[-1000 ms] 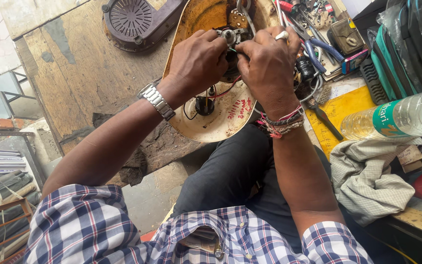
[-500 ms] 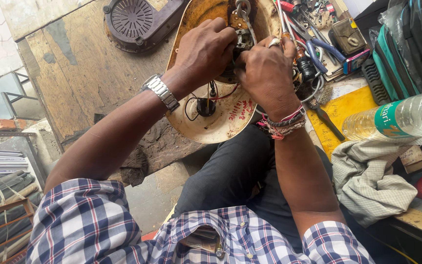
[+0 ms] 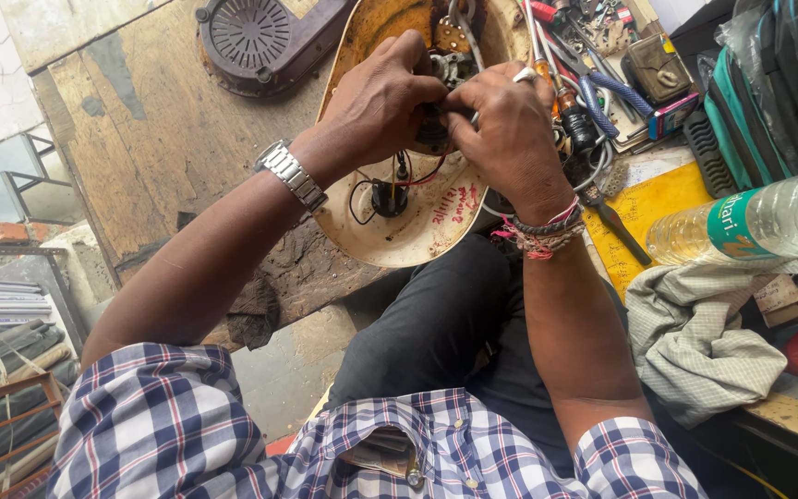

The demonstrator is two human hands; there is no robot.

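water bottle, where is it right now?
In the head view, the plastic water bottle lies on its side at the right edge, on the yellow board, just above the crumpled grey cloth.

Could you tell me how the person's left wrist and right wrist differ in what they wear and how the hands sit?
The left hand has a metal link watch on its wrist; the right hand has coloured thread bands and a dark bracelet. The right hand also shows a ring on a finger; the left shows none. The left hand comes in from the left side, the right from below. Both grip the small wired part inside the open cream housing.
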